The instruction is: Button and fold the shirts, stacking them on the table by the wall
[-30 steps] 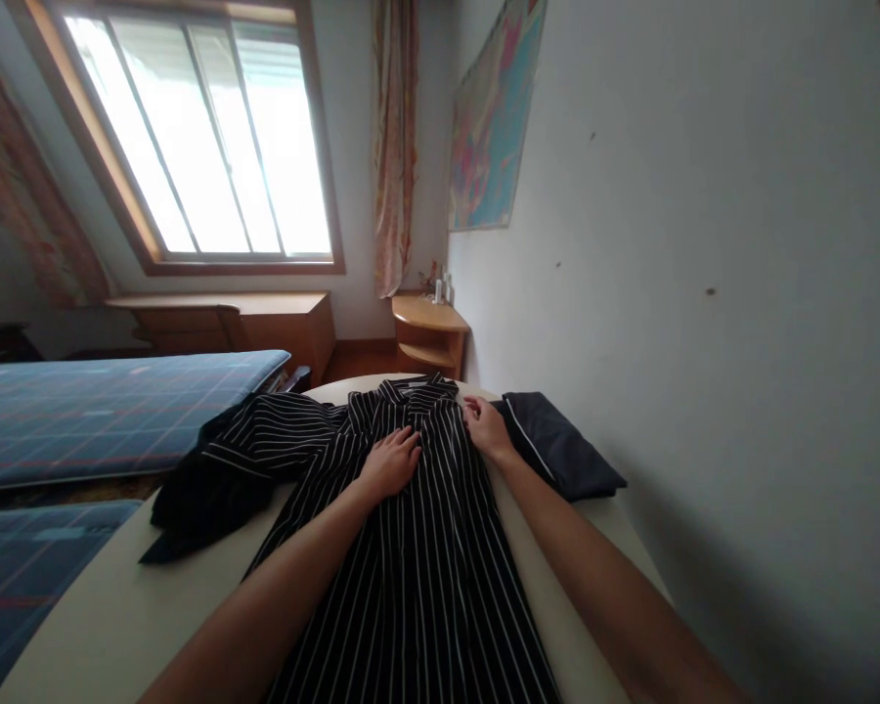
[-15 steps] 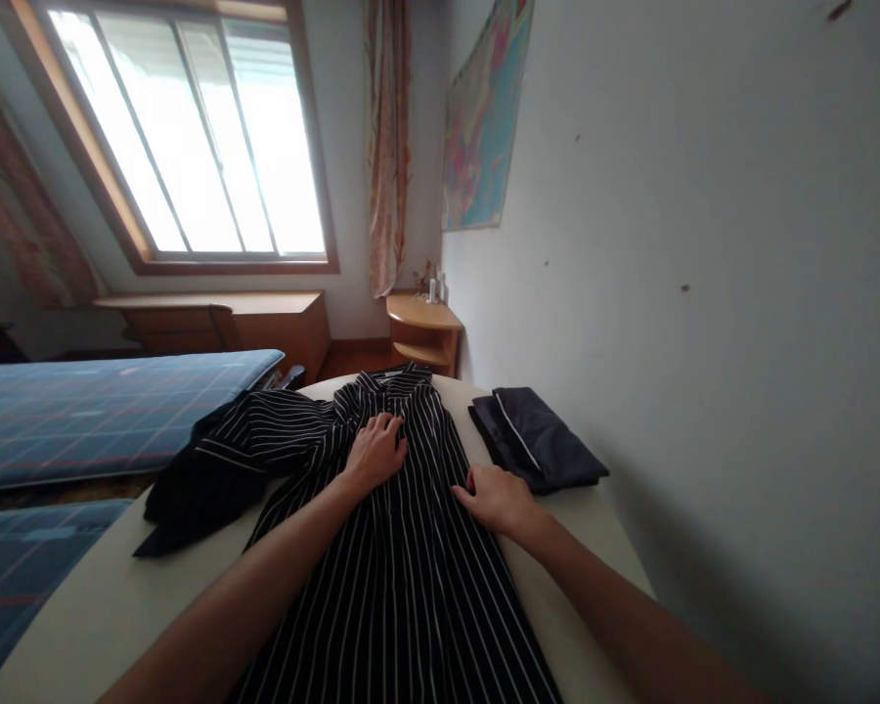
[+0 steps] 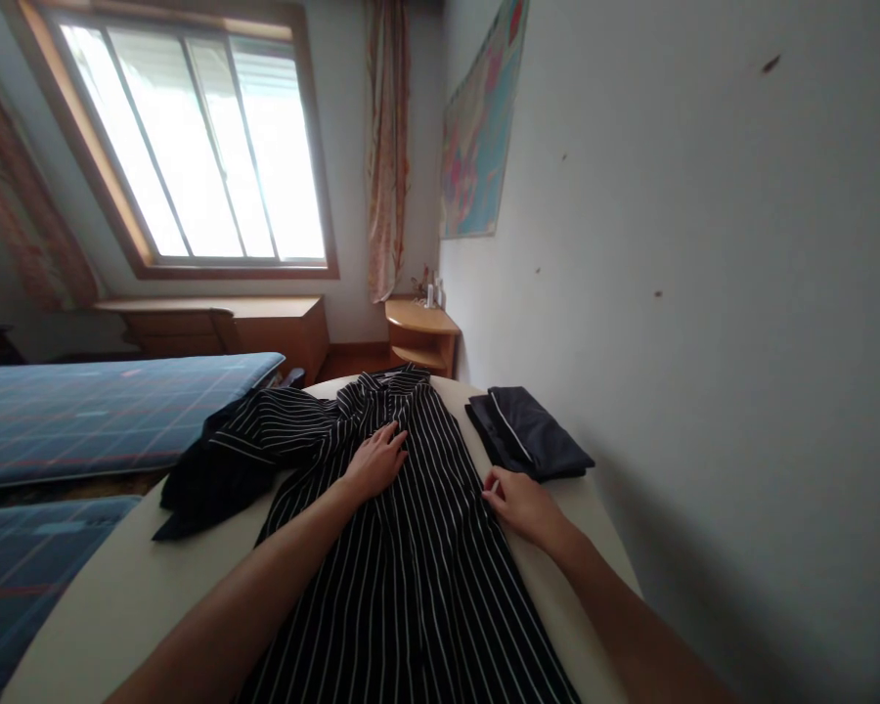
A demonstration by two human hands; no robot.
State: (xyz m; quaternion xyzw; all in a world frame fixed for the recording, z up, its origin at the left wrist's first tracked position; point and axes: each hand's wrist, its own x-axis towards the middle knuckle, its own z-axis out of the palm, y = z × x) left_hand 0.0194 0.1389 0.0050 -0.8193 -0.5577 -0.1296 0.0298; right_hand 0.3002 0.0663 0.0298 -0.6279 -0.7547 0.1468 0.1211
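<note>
A long black shirt dress (image 3: 418, 548) with thin white stripes lies spread over the round table, its collar at the far end. One sleeve and a bunched dark part stretch out to the left. Flat on the upper front of the dress rests my left hand (image 3: 376, 460), fingers extended. At the dress's right edge, my right hand (image 3: 519, 503) pinches the fabric between thumb and fingers. Just beyond that hand is a folded dark garment (image 3: 532, 430) with a pale piping line.
The cream tabletop (image 3: 110, 596) shows around the cloth. Blue plaid mattresses (image 3: 117, 411) stand on the left. A wall (image 3: 704, 391) runs close along the right. Behind the table are a small corner shelf (image 3: 421, 316) and a low wooden desk (image 3: 279, 313) under the window.
My right hand has shifted slightly right and now pinches the dress's edge, pulling it outward. The left hand stays on the front of the dress.
</note>
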